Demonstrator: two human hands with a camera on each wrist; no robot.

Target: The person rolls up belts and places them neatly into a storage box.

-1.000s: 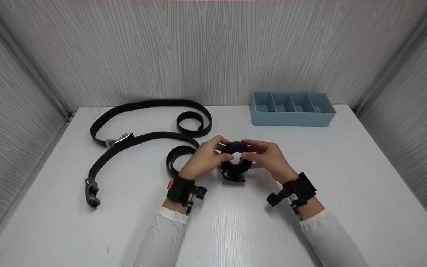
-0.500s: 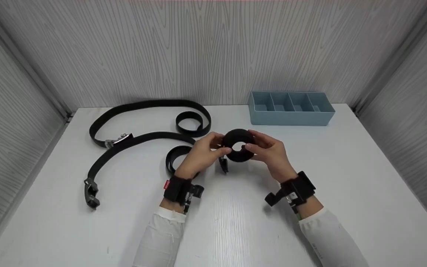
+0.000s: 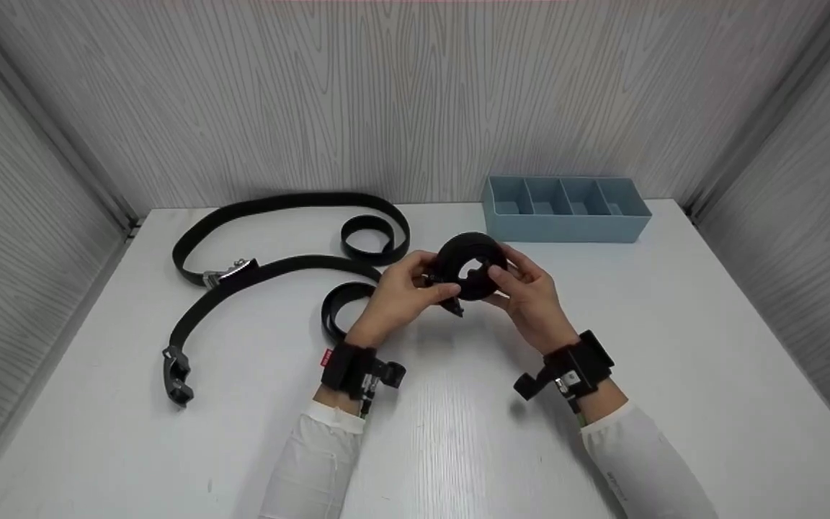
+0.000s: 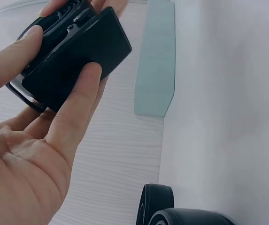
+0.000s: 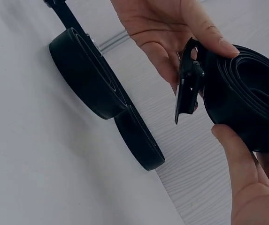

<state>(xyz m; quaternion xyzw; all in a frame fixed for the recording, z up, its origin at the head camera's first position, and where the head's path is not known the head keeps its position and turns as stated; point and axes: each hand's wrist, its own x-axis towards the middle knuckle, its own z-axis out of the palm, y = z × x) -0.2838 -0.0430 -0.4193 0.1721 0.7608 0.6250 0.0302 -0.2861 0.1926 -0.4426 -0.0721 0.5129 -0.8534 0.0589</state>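
Observation:
Between both hands, lifted off the table, is a black belt (image 3: 463,247) wound into a tight coil, its layers plain in the right wrist view. My left hand (image 3: 400,292) holds the coil's left side by the buckle (image 4: 78,61), thumb on the near edge and a finger against the buckle plate. My right hand (image 3: 534,299) grips the right side, thumb at the coil's inner edge and fingers behind it. The buckle (image 5: 188,84) stands out from the coil toward the left hand. Some fingertips are hidden behind the coil.
Two more black belts lie partly curled at the left: a far belt (image 3: 292,200) with a shiny buckle, and a nearer belt (image 3: 202,310) whose curled end is partly behind the left hand. A blue four-slot box (image 3: 566,227) stands at the back right of the white table (image 3: 710,346).
Both hands have raised the coiled belt away from the body and slightly right. The coil has turned between the hands, and its buckle now sits by the left thumb.

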